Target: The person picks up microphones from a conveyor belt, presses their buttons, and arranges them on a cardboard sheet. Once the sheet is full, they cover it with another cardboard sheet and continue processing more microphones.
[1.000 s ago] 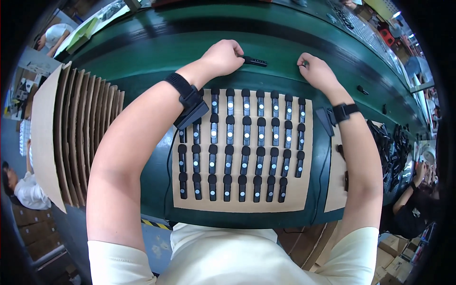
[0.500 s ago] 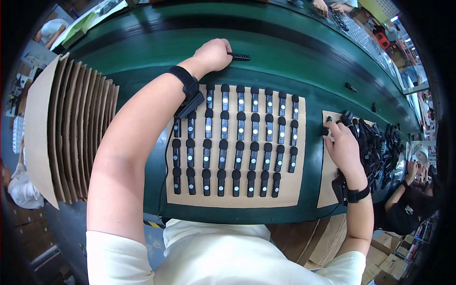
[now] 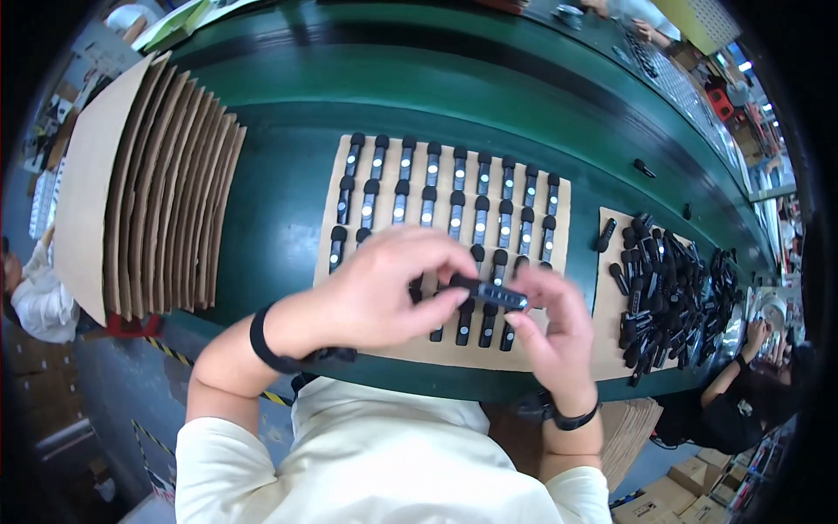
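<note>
Small black stick-shaped device (image 3: pixel 489 294) held between both hands above the near edge of the cardboard sheet (image 3: pixel 410 349); long axis roughly level, running left to right and dipping slightly rightward; left hand (image 3: pixel 384 293) pinches its left end with fingers closed narrow on it; right hand (image 3: pixel 546 327) meets its right end from below, fingers (image 3: pixel 524 321) curled against it; neither hand is nearer; rows of like devices (image 3: pixel 445 196) lie beyond, a loose heap (image 3: pixel 668 293) to the right.

Head camera looks steeply down — close (fisheye-bent) — over the green table (image 3: pixel 288 201).
</note>
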Available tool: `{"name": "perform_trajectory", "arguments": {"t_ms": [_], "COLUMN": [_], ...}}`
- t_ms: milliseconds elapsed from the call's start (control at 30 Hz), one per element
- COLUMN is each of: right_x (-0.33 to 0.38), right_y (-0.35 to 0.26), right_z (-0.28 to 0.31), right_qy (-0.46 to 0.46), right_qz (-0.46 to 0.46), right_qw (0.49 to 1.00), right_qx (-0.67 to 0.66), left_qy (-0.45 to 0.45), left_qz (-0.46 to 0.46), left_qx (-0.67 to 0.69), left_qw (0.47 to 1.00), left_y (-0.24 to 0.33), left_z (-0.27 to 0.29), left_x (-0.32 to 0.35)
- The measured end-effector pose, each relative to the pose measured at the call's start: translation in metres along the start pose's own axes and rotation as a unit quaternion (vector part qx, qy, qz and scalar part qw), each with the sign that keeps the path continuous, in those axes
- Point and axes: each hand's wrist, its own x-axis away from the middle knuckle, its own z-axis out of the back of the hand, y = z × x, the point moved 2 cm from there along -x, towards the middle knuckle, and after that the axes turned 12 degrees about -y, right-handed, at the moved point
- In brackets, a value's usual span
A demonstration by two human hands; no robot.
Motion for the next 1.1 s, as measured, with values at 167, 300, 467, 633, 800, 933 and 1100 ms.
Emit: {"name": "perform_trajectory", "arguments": {"t_ms": [167,300,467,633,800,933,1100], "right_x": [0.008,0.006,0.003,0.0,-0.001,0.001,-0.001], "right_y": [0.003,0.0,0.0,-0.005,0.0,0.008,0.006], "right_z": [-0.021,-0.032,-0.037,-0.04,-0.04,-0.04,-0.039], "right_qy": [-0.041,-0.051,-0.058,-0.046,-0.044,-0.022,-0.026], "right_qz": [0.07,0.082,0.124,0.122,0.136,0.129,0.13], "right_qw": [0.995,0.992,0.986,0.987,0.985,0.989,0.99], "right_qx": [0.054,0.075,0.097,0.093,0.099,0.071,0.045], "left_qy": [0.053,0.098,0.095,0.095,0.106,0.094,0.107], "left_qz": [0.011,-0.007,-0.053,-0.076,-0.031,-0.053,-0.077], "left_qx": [0.028,0.026,-0.008,-0.007,0.033,0.016,0.023], "left_qw": [0.998,0.995,0.994,0.993,0.993,0.994,0.991], "left_y": [0.008,0.005,-0.002,-0.005,-0.002,-0.007,-0.008], "left_z": [-0.017,-0.025,-0.026,-0.023,-0.024,-0.026,-0.031], "left_x": [0.037,0.047,0.049,0.048,0.044,0.041,0.038]}}
